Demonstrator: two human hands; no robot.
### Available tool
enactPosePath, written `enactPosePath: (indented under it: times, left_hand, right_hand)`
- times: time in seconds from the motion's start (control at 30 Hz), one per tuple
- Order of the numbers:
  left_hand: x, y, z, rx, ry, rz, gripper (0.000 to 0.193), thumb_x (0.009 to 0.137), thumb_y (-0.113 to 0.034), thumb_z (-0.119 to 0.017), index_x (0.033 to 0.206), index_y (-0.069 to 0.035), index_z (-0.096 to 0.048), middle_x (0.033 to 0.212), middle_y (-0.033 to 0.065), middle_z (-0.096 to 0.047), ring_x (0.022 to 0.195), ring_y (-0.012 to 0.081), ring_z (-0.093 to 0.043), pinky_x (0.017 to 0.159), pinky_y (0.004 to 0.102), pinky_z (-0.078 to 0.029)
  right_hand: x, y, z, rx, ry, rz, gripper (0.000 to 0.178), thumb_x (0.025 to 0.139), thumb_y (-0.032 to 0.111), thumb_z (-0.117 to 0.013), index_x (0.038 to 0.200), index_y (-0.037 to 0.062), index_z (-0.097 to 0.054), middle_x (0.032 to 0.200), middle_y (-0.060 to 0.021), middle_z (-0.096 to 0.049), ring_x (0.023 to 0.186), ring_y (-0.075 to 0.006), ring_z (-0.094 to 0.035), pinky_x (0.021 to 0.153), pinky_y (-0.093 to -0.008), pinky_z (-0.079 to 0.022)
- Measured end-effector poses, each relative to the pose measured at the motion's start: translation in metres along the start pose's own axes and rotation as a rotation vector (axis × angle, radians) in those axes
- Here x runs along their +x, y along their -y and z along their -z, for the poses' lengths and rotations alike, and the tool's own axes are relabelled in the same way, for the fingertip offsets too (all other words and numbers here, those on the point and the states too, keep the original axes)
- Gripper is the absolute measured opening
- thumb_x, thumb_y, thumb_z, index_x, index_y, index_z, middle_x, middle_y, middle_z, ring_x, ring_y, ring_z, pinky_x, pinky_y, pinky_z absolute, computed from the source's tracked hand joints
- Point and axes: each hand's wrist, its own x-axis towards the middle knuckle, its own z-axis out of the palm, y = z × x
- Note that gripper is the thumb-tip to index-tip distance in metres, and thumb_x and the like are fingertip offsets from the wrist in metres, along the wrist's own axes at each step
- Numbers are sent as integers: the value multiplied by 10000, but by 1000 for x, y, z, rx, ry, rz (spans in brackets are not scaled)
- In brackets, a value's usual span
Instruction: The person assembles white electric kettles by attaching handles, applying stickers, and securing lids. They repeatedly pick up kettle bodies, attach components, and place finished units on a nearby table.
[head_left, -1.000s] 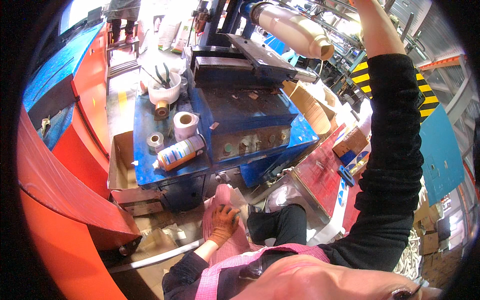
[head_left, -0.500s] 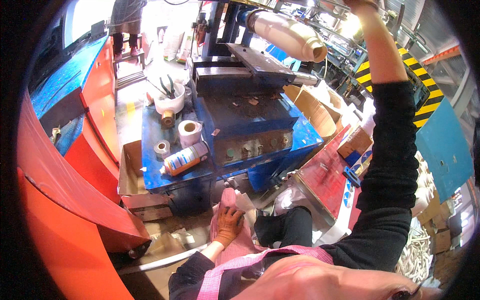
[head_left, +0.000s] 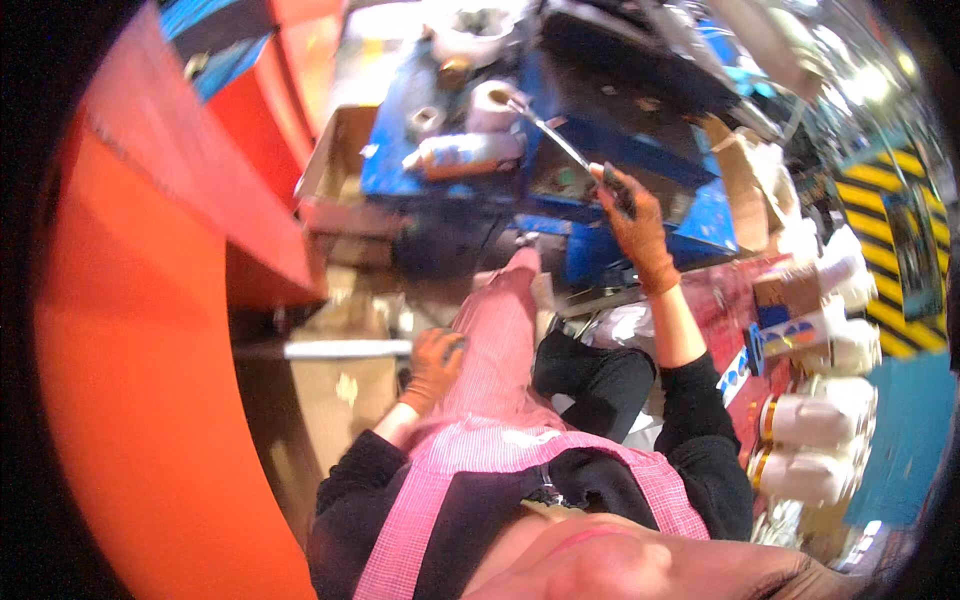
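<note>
My right hand (head_left: 635, 220), in an orange-brown glove, is raised over the near side of the blue machine bench (head_left: 395, 175). It is closed round a long thin metal tool (head_left: 560, 140) with a dark handle; motion blur hides its exact kind. The shaft points up and left, its far end overlapping a white roll (head_left: 490, 105) in the picture. Whether they touch, I cannot tell. My left hand (head_left: 435, 368), gloved alike, lies against the pink checked apron (head_left: 500, 330) over my lap, fingers loosely bent and no object visible in them.
A spray can (head_left: 465, 155), a smaller roll (head_left: 425, 122) and a white bowl (head_left: 475, 40) stand on the bench. Orange panels (head_left: 150, 400) rise at the left, beside an open cardboard box (head_left: 340, 160). White bottle-shaped pieces (head_left: 810, 420) line the red table (head_left: 720, 300) at right.
My right hand has come down from the upper right to over the bench, now showing the metal tool. My left hand stays on the apron. The view has tilted down toward my lap.
</note>
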Motion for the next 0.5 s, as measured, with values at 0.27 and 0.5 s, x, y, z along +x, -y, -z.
enactPosePath:
  times: [0.27, 0.5]
  left_hand:
    - [-206, 95, 78, 530, -50, 773, 235, 747, -196, -638, 981, -183, -647, 974, 105, -592, 955, 313, -528, 830, 414, -418]
    - [-336, 123, 107, 761, 326, 1134, 396, 774, -274, -594, 1148, -146, -577, 1145, 120, -566, 1125, 265, -496, 940, 459, -348]
  right_hand:
    - [29, -37, -33, -475, -118, 290, 268, 876, 325, -568, 1065, 147, -634, 929, -95, -657, 863, -247, -633, 746, -336, -497]
    - [89, -156, 70, -499, 128, 398, 294, 902, 111, -531, 1192, 154, -559, 1093, -77, -634, 1023, -208, -598, 889, -297, -455]
